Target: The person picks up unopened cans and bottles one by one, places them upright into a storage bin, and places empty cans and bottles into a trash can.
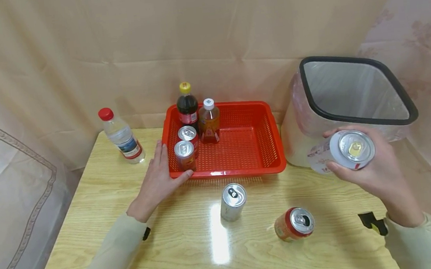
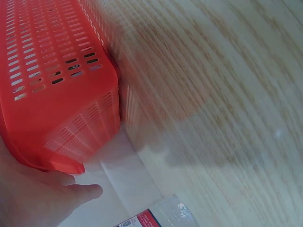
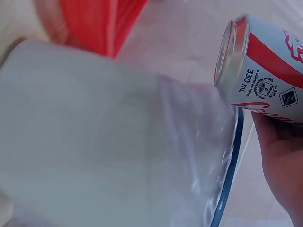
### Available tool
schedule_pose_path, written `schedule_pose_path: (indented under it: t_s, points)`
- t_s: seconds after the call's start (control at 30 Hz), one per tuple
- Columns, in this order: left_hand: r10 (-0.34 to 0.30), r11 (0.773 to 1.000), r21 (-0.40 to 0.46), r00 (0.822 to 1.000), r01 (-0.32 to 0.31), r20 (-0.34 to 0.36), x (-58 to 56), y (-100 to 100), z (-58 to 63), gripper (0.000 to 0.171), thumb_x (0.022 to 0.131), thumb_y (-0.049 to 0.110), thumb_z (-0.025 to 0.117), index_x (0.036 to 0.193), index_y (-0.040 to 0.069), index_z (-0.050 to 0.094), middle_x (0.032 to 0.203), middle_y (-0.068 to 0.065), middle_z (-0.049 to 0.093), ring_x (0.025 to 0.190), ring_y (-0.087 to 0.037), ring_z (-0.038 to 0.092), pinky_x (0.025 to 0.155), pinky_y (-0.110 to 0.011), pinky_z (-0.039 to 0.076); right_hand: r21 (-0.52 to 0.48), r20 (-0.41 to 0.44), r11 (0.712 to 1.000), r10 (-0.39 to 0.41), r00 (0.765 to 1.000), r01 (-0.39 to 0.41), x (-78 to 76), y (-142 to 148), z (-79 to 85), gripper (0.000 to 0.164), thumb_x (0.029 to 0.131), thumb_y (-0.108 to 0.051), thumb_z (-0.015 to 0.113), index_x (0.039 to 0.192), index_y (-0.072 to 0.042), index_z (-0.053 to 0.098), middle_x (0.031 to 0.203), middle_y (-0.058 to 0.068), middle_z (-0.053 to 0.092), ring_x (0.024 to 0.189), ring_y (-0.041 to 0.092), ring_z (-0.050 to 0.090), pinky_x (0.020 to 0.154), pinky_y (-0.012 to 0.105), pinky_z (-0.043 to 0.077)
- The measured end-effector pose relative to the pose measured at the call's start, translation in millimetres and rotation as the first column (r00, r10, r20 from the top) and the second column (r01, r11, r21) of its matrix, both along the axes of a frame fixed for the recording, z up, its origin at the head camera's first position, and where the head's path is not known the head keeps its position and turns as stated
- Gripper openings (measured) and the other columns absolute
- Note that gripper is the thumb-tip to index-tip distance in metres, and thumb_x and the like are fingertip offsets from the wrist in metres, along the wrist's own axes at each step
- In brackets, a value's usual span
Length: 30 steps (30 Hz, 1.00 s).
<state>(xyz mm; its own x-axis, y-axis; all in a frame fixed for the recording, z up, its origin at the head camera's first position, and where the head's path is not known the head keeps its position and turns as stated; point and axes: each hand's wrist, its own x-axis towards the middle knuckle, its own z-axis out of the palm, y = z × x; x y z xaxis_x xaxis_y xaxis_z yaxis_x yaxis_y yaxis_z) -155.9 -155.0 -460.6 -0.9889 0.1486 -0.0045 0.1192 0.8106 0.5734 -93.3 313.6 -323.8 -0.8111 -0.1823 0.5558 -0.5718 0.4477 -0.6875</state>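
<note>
My right hand (image 1: 386,164) grips a white soda can (image 1: 356,149) in front of the bin's near rim. The can's lid faces the head camera, and its tab opening looks closed. In the right wrist view, the same soda can (image 3: 270,71) shows red lettering and a red band. My left hand (image 1: 158,175) rests at the near left corner of a red plastic basket (image 1: 239,170), with fingers extended along the left rim and the thumb on the front rim. Inside stand a cola bottle (image 1: 187,106), an amber drink bottle (image 1: 209,119) and two cans (image 1: 185,155).
A lined bin (image 1: 295,139) with a black rim stands at the right. On the table are an opened silver can (image 1: 232,205) and an opened red can (image 1: 292,224). A clear water bottle (image 1: 123,137) with a red cap stands left of the basket. A curtain hangs behind.
</note>
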Motion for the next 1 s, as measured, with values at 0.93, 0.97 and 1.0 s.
schedule_pose_path:
  t_s: [0.93,0.97,1.0]
  points:
    - [0.008,1.0,0.003,1.0,-0.007,-0.03,-0.5,0.2,-1.7,0.12,0.089,0.066,0.068,0.164,-0.001,0.003,0.173,-0.016,-0.003,0.156,-0.044,0.014,0.124,-0.06,0.018,0.228,0.241,0.968,0.044,0.969,-0.101,-98.6,-133.0,10.2,0.071,0.078,-0.037,0.091,0.136,-0.014,0.055,0.127,0.002,0.055,0.113,0.02,0.054,0.092,0.044,0.054]
    - [0.007,1.0,0.003,1.0,-0.007,-0.03,-0.4,0.2,-1.7,0.12,0.089,0.066,0.068,0.165,-0.001,0.003,0.173,-0.016,-0.003,0.156,-0.044,0.014,0.124,-0.06,0.018,0.243,0.247,0.964,0.051,0.968,-0.113,-102.1,-137.4,7.6,0.072,0.078,-0.039,0.091,0.136,-0.015,0.056,0.127,0.003,0.053,0.114,0.02,0.052,0.092,0.044,0.054]
    - [0.004,1.0,0.005,0.999,-0.004,-0.031,-0.4,0.1,-1.8,0.12,0.089,0.065,0.069,0.165,-0.001,0.003,0.173,-0.016,-0.003,0.156,-0.044,0.014,0.124,-0.061,0.018,0.263,0.252,0.957,0.054,0.966,-0.123,-105.4,-141.8,5.1,0.073,0.078,-0.041,0.09,0.137,-0.015,0.056,0.127,0.004,0.051,0.115,0.02,0.051,0.092,0.044,0.054]
